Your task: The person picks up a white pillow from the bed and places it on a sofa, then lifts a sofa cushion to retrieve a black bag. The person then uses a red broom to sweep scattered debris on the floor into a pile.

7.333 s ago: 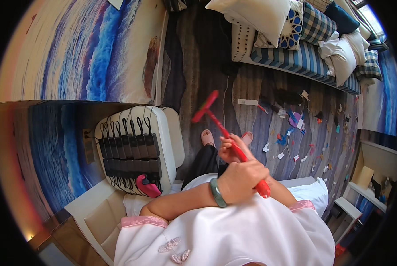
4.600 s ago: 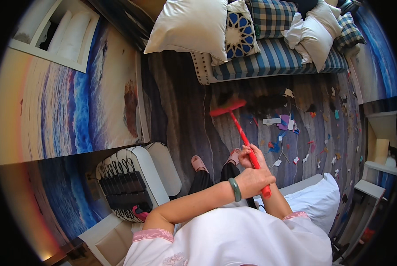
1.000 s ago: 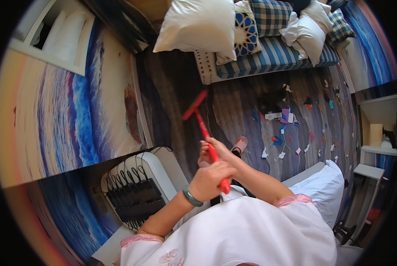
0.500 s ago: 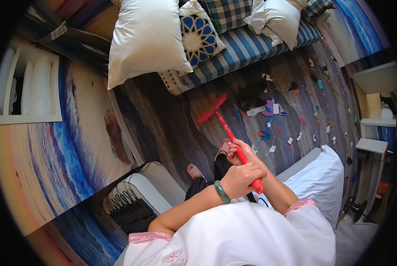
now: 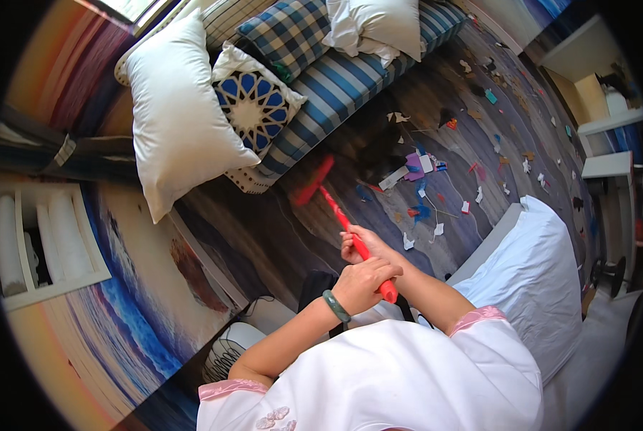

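Note:
Both hands are closed round a red broom [image 5: 335, 210] held slantwise in front of my body. My left hand [image 5: 368, 281], with a dark green bangle above the wrist, grips the handle near its rounded end. Farther down the handle is my right hand [image 5: 365, 245], its fingers curled round it. The broom's crosswise red head is blurred and low over the dark striped floor, left of the litter; I cannot tell whether it touches the floor. Scraps of paper, a white strip [image 5: 394, 177], a purple piece [image 5: 413, 167] and a turquoise piece [image 5: 491, 96] lie scattered there.
A blue striped sofa [image 5: 336, 103] with a white pillow [image 5: 174, 122], a patterned cushion [image 5: 250, 103] and a checked cushion [image 5: 287, 34] stands at the back. Right of me is a white-covered bed or seat corner [image 5: 530, 276]. White shelves [image 5: 59, 293] are at left.
My view has turned, so the sofa and litter sit further left in the picture. Both hands keep their hold on the broom, and its head is still blurred.

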The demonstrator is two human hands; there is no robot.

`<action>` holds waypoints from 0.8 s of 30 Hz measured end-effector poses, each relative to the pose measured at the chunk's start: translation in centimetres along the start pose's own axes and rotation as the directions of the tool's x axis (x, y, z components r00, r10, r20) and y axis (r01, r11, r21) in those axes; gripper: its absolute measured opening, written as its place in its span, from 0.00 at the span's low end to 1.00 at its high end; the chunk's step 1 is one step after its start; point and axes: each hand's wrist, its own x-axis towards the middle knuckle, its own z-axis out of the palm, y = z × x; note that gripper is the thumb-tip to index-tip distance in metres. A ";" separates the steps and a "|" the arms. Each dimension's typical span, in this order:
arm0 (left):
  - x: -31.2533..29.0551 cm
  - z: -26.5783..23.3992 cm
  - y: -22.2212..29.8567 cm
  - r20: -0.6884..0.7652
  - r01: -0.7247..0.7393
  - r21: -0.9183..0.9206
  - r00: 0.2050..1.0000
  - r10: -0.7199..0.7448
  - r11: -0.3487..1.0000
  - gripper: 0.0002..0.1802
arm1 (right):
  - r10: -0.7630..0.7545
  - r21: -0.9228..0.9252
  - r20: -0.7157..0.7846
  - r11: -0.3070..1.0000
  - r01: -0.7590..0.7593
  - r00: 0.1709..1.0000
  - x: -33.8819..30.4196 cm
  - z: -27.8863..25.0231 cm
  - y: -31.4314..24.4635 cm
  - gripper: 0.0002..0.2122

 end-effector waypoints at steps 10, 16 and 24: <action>3.6 -5.1 0.8 0.193 -0.202 -0.225 0.950 0.246 0.953 0.13 | -0.417 0.091 -0.020 0.904 0.417 0.909 -6.0 3.0 -1.6 0.09; 3.4 -11.4 -0.5 0.304 -0.329 -0.385 0.837 0.455 0.862 0.13 | -0.594 0.280 0.025 0.776 0.565 0.804 -6.2 6.2 -0.5 0.09; 4.1 -14.8 -1.8 0.497 -0.240 -0.600 0.636 0.590 0.763 0.11 | -0.739 0.489 0.005 0.589 0.643 0.673 -4.6 3.1 5.7 0.11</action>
